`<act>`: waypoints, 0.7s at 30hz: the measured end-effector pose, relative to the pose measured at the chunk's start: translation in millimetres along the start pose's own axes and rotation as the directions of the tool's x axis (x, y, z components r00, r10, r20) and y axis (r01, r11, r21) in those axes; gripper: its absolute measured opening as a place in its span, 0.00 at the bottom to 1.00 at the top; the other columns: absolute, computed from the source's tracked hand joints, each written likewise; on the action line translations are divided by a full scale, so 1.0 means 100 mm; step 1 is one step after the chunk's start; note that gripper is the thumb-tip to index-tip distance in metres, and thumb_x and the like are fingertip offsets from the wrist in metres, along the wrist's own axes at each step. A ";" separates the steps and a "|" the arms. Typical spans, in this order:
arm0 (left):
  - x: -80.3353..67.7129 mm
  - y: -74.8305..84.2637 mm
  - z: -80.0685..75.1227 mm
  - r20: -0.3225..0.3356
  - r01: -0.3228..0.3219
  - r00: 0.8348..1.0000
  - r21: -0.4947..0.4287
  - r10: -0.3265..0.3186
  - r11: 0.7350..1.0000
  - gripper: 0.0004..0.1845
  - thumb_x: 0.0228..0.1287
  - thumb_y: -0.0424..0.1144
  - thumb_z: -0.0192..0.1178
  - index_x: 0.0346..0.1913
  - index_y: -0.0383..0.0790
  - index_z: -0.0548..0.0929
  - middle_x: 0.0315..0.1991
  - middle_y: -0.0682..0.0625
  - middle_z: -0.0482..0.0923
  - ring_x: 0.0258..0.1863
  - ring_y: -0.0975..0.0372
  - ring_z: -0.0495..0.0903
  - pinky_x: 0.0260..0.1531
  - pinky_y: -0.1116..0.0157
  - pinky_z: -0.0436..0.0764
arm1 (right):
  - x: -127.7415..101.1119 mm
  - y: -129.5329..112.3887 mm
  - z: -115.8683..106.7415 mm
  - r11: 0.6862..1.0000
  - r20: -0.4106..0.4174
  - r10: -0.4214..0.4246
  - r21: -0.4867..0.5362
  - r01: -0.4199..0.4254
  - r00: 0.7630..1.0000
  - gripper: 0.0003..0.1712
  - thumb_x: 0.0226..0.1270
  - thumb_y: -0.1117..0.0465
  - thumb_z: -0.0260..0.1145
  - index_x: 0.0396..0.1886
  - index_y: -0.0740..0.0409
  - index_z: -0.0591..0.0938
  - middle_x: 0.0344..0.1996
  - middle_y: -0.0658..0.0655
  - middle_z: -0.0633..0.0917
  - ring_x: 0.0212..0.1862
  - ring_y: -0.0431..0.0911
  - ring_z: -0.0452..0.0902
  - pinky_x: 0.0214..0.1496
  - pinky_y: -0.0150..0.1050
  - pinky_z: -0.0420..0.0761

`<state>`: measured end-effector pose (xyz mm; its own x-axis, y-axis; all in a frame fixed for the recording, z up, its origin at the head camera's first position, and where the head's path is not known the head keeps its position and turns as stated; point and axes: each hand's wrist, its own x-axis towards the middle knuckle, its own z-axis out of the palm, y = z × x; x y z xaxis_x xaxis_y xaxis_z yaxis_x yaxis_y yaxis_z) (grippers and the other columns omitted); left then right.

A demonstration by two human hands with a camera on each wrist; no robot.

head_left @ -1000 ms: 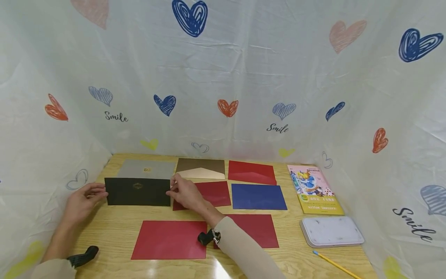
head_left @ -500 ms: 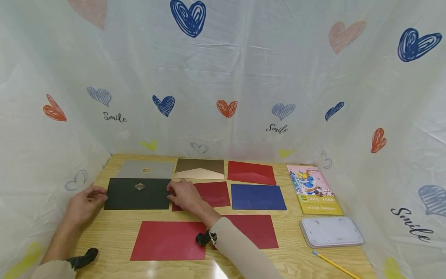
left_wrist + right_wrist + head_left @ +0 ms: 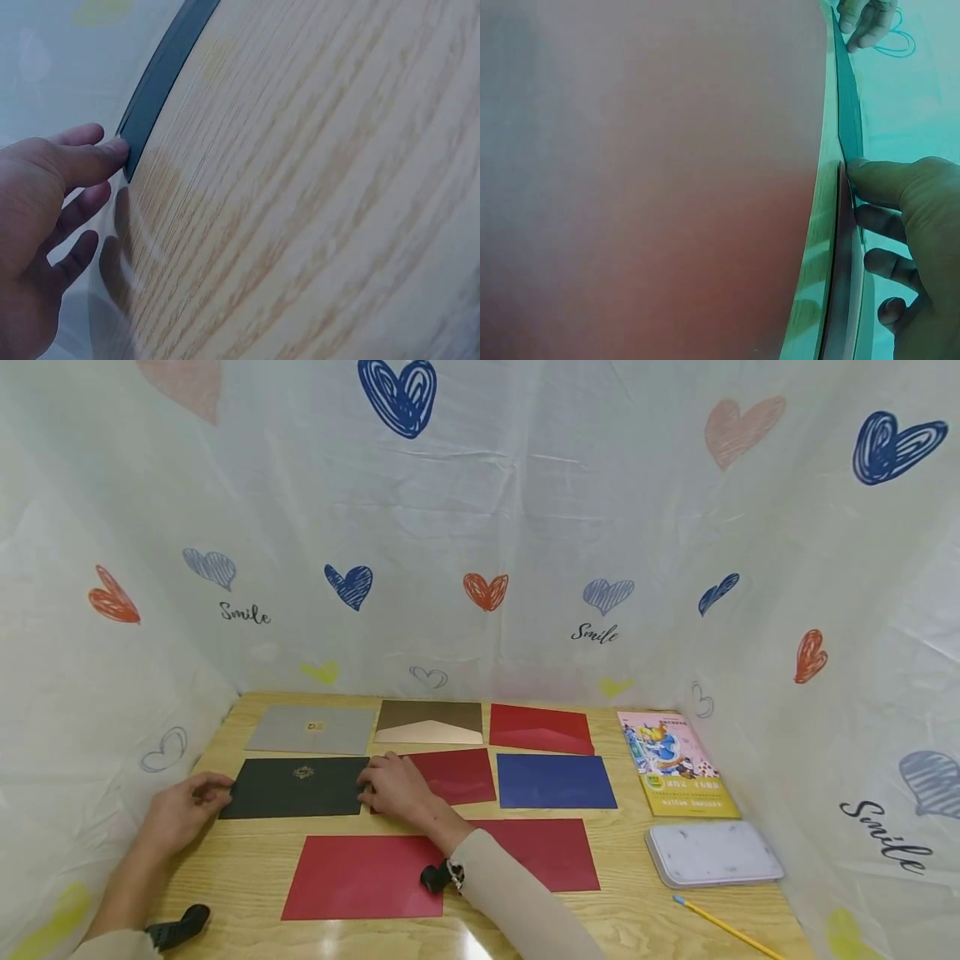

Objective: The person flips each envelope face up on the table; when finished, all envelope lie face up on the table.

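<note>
A dark green envelope (image 3: 296, 787) with a small gold emblem lies nearly flat on the table, just in front of a grey envelope (image 3: 310, 730). My left hand (image 3: 180, 814) pinches its left end; in the left wrist view the thumb (image 3: 105, 159) presses on the corner of the green strip. At the opposite end, my right hand (image 3: 401, 787) holds the right edge between thumb and fingers, and it covers part of a dark red envelope (image 3: 457, 777). The right wrist view shows the right thumb (image 3: 881, 180) against the green edge.
Brown-and-cream (image 3: 429, 720), bright red (image 3: 540, 728) and blue (image 3: 557, 782) envelopes lie behind and to the right. Two red envelopes lie in front, one left (image 3: 360, 877), one right (image 3: 543, 856). A book (image 3: 678, 764), a white tin case (image 3: 714, 856) and a pencil (image 3: 723, 927) line the right.
The green envelope has gone from tilted up to nearly flat, then slid slightly toward me, uncovering more of the grey one. Both hands stay at its ends and have moved with it.
</note>
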<state>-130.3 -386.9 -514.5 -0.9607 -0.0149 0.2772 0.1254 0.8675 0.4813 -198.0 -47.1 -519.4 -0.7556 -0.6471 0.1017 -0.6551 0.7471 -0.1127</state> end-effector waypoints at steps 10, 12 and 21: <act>-0.04 -0.02 -0.02 -0.018 -0.013 1.000 -0.007 0.013 1.000 0.11 0.55 0.28 0.73 0.41 0.35 0.86 0.28 0.48 0.84 0.26 0.82 0.70 0.27 0.77 0.67 | 0.00 -0.02 -0.01 1.000 0.007 -0.010 0.003 0.010 1.000 0.14 0.72 0.42 0.64 0.53 0.35 0.87 0.52 0.39 0.83 0.49 0.38 0.73 0.50 0.33 0.73; -0.04 -0.03 -0.02 -0.020 -0.008 1.000 -0.009 0.008 1.000 0.11 0.55 0.28 0.73 0.41 0.35 0.86 0.28 0.48 0.85 0.26 0.82 0.70 0.27 0.77 0.67 | 0.01 -0.03 -0.01 1.000 -0.001 -0.012 0.004 0.012 1.000 0.14 0.72 0.43 0.64 0.52 0.35 0.87 0.52 0.39 0.83 0.48 0.38 0.73 0.50 0.33 0.73; -0.03 -0.04 -0.03 0.008 0.018 1.000 -0.004 -0.018 1.000 0.12 0.56 0.30 0.72 0.43 0.35 0.86 0.29 0.48 0.85 0.27 0.81 0.71 0.28 0.73 0.70 | 0.02 -0.03 0.01 1.000 -0.009 -0.010 0.005 0.010 1.000 0.14 0.71 0.43 0.65 0.52 0.34 0.87 0.51 0.38 0.83 0.48 0.37 0.73 0.49 0.32 0.73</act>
<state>-127.4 -391.4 -515.1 -0.9648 -0.0260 0.2617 0.1096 0.8649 0.4898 -197.8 -51.0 -519.3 -0.7487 -0.6534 0.1116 -0.6628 0.7397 -0.1162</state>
